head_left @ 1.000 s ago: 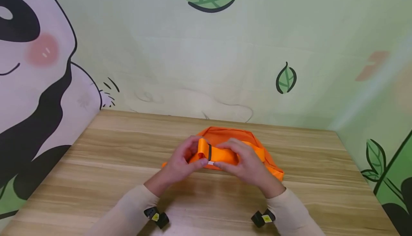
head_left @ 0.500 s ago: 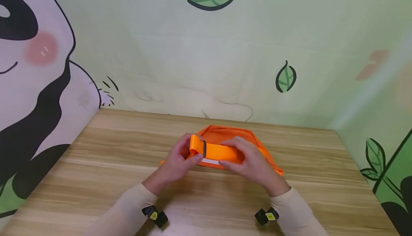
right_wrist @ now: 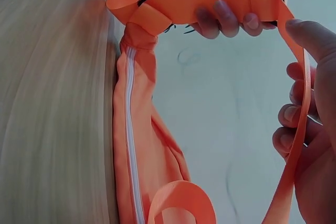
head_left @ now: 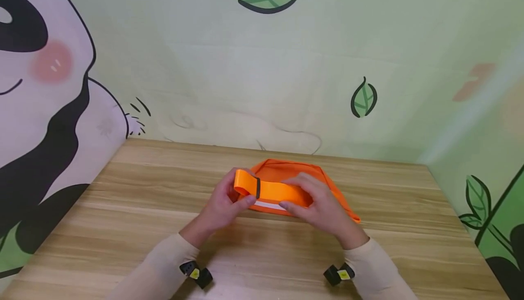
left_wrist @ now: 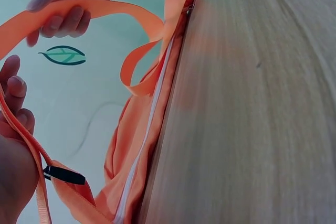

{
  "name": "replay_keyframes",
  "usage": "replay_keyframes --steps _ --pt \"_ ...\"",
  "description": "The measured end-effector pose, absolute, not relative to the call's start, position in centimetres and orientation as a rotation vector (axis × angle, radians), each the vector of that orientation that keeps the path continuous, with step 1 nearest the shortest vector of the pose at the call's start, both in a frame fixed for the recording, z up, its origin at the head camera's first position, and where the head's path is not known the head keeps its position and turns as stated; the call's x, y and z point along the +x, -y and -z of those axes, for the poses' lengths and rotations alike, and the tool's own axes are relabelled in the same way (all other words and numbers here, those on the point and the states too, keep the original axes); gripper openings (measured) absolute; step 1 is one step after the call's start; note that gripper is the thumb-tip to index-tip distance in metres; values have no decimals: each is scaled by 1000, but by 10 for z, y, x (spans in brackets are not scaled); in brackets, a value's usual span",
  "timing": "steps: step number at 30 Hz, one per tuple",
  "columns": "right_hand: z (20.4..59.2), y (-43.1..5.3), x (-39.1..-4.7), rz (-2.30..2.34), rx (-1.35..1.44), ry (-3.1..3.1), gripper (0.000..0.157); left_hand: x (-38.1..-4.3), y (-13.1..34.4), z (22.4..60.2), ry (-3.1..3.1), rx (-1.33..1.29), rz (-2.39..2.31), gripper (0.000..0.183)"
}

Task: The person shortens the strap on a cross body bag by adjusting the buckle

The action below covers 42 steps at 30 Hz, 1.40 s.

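An orange waist bag [head_left: 292, 169] with a white zipper [right_wrist: 130, 129] rests on the table, its wide orange strap [head_left: 282, 192] raised in front of it. My left hand [head_left: 221, 202] grips the strap beside a black slider buckle [head_left: 258, 188], where the webbing doubles into a loop [head_left: 244, 182]. Farther along to the right, my right hand [head_left: 321, 205] holds the strap between thumb and fingers. Between the two hands the strap runs nearly level. In the left wrist view another slider [left_wrist: 64, 174] sits on the webbing below the left hand, and a loose strap loop [left_wrist: 139, 69] hangs by the bag.
The wood-grain table [head_left: 135, 227] stretches out on both sides of the bag. Behind it stands a pale green wall [head_left: 196, 77] printed with leaves and a panda [head_left: 61, 109]. Small black devices [head_left: 196, 274] are worn at both wrists.
The left hand has shifted left with the slider and strap loop, and the right hand slightly right. More strap shows stretched between them, and the white zipper has come into fuller view.
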State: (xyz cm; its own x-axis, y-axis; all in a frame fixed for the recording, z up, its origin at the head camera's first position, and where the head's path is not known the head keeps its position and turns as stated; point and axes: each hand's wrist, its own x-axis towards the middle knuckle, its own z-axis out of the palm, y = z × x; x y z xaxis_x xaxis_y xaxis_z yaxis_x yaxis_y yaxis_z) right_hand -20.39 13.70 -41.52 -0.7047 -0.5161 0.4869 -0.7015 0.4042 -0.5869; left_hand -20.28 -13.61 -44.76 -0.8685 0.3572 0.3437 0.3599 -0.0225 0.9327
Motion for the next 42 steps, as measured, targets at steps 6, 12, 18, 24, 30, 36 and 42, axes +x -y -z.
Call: replay_keyframes --steps 6,12,18,24,30,36,42 --pt "413 -133 -203 -1166 1113 2411 38 -202 133 449 2125 -884 2097 50" --pt "412 -128 -203 -1160 1147 2390 41 -202 131 450 2129 -947 2062 47" --pt "413 -123 -203 -1153 1148 2379 45 -202 131 449 2211 -949 2016 49" --pt "413 -119 -201 -1160 1116 2385 46 -202 133 446 2271 -893 2014 58" --pt "411 -116 -199 -1177 1074 2435 47 -203 134 446 2254 -908 2046 67" --pt "411 -114 -198 -1191 1077 2428 49 -204 135 442 2361 -852 2038 72" --pt "412 -114 -198 -1210 1121 2389 51 -205 135 435 2446 -846 1954 70"
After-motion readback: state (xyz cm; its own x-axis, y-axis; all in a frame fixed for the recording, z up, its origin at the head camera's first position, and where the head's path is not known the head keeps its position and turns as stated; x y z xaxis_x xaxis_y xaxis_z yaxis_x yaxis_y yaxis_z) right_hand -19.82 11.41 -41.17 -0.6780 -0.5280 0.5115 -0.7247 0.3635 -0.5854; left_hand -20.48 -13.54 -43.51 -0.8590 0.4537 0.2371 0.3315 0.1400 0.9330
